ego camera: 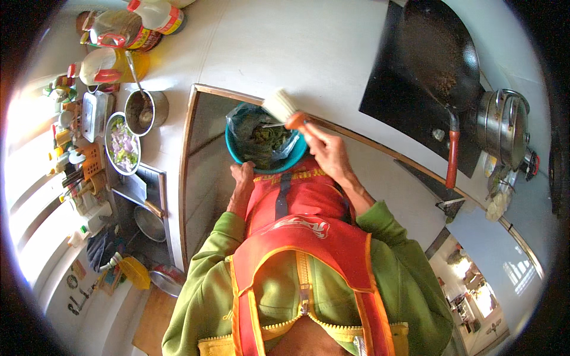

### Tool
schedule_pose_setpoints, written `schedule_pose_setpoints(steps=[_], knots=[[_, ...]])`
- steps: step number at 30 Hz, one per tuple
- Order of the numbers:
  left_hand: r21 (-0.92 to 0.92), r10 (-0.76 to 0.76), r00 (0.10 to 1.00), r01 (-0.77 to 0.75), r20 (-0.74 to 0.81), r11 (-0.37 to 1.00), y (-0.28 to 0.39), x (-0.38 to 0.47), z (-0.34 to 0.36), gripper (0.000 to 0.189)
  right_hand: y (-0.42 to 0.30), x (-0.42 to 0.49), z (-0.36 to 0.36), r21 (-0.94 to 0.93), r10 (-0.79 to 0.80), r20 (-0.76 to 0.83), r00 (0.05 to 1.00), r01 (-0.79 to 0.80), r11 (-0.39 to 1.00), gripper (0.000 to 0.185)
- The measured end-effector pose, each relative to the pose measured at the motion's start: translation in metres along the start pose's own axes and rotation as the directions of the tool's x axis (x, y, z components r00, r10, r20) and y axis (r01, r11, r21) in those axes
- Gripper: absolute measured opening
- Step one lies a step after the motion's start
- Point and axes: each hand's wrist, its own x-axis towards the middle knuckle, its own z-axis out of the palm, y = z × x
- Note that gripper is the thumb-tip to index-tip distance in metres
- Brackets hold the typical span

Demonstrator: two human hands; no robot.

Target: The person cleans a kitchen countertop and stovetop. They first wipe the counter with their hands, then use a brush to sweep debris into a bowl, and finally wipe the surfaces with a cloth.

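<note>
In my right hand (328, 151) is a short brush (283, 108) with pale bristles and an orange-brown handle, raised over the right rim of a teal bin (231, 150). My left hand (242, 172) grips the near left part of that bin's rim. A clear plastic bag lines the bin, and green plant scraps (269, 138) lie inside it. The bin is between me and the wood-trimmed counter edge. Where the left fingertips sit on the rim is partly hidden.
A wok (438, 58) with a red handle rests on the black stove at the right, beside a steel steamer pot (501, 129). At the left stand a pot with a ladle (146, 113), an oval dish of chopped vegetables (123, 144), a cleaver (131, 187) and large bottles (104, 66).
</note>
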Motion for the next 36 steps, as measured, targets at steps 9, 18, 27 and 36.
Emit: schedule_pose_setpoints(steps=[9,18,27,36], knots=[[0.124,-0.09,0.994,0.096,-0.055,0.988,0.03,-0.02,-0.011,0.022,0.007,0.031,0.0,-0.119,0.014,0.079,0.997,-0.005,0.993,0.039],[0.141,-0.096,0.991,0.108,-0.088,0.984,0.04,-0.021,-0.018,0.023,-0.081,0.198,0.038,-0.385,-0.421,0.406,0.811,0.57,0.726,0.031],[0.024,-0.068,0.996,0.069,-0.052,0.997,0.016,-0.018,-0.011,0.02,-0.062,0.096,-0.043,-0.447,-0.112,0.574,0.811,0.426,0.787,0.032],[0.096,-0.091,0.996,0.093,-0.022,0.991,0.005,-0.006,0.0,0.022,-0.024,0.198,-0.087,-0.38,-0.178,0.024,0.984,0.174,0.909,0.035]])
